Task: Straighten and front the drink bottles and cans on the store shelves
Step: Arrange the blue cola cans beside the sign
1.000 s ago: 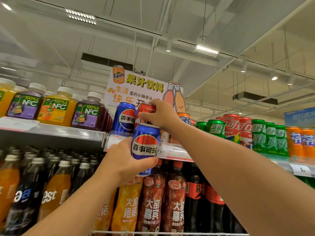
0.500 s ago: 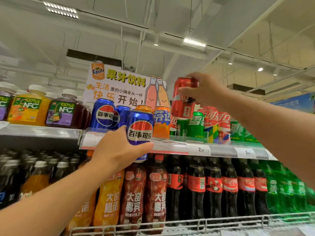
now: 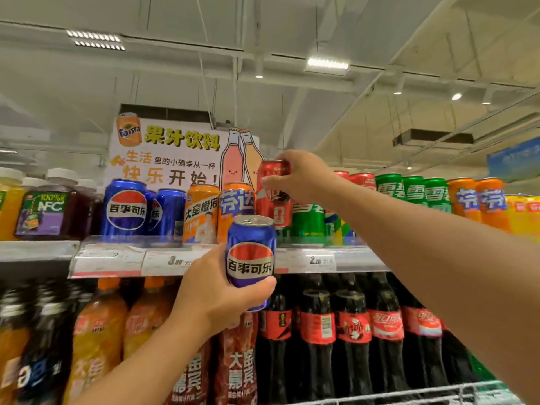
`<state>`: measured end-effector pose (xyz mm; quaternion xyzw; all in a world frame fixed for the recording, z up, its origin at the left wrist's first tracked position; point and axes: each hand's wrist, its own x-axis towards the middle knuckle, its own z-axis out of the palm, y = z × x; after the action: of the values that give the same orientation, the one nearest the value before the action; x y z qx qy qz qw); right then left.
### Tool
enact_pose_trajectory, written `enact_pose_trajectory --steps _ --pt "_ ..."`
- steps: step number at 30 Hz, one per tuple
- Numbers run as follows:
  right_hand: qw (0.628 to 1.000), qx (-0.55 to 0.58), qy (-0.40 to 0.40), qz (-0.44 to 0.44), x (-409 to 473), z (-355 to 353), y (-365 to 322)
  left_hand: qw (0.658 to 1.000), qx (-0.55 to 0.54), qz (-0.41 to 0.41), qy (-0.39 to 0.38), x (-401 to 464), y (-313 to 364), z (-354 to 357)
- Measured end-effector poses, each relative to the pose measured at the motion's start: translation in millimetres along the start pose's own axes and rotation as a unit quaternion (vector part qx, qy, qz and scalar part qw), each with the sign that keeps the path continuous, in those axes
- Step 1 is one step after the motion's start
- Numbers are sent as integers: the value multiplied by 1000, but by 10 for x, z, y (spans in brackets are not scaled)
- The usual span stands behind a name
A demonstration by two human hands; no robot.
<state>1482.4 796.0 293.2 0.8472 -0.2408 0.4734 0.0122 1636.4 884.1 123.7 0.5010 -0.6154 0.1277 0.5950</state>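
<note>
My left hand (image 3: 217, 290) grips a blue Pepsi can (image 3: 251, 257) from below, holding it upright in front of the top shelf's price rail (image 3: 175, 260). Higher up, my right hand (image 3: 304, 176) holds a red cola can (image 3: 274, 197) by its top, slightly tilted, just above the shelf row. On that shelf stand two blue Pepsi cans (image 3: 125, 207), two orange cans (image 3: 201, 213), green Sprite cans (image 3: 412, 191) and more orange cans (image 3: 479, 200).
NFC juice bottles (image 3: 43, 211) stand on the left part of the top shelf. Below are rows of orange, brown and black cola bottles (image 3: 350, 334) behind a wire rail (image 3: 409, 393). A juice sign (image 3: 175, 153) rises behind the cans.
My right hand has carried the red can down and left, closer to the shelf row. My left hand with the Pepsi can has shifted right and lower. The view has moved left.
</note>
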Motion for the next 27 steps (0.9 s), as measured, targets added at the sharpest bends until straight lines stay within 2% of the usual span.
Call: enact_pose_trajectory --steps 6,16,22,27 --pt "997 -40 -47 40 170 137 90 999 8 26 34 -42 18 97" --pt "991 -41 -92 93 213 232 82 999 23 -3 30 -36 70 116" --pt "989 -102 -95 43 145 304 84 999 8 -14 33 -11 51 115" --pt "993 -85 -75 17 28 332 90 999 -1 -29 36 2 59 121"
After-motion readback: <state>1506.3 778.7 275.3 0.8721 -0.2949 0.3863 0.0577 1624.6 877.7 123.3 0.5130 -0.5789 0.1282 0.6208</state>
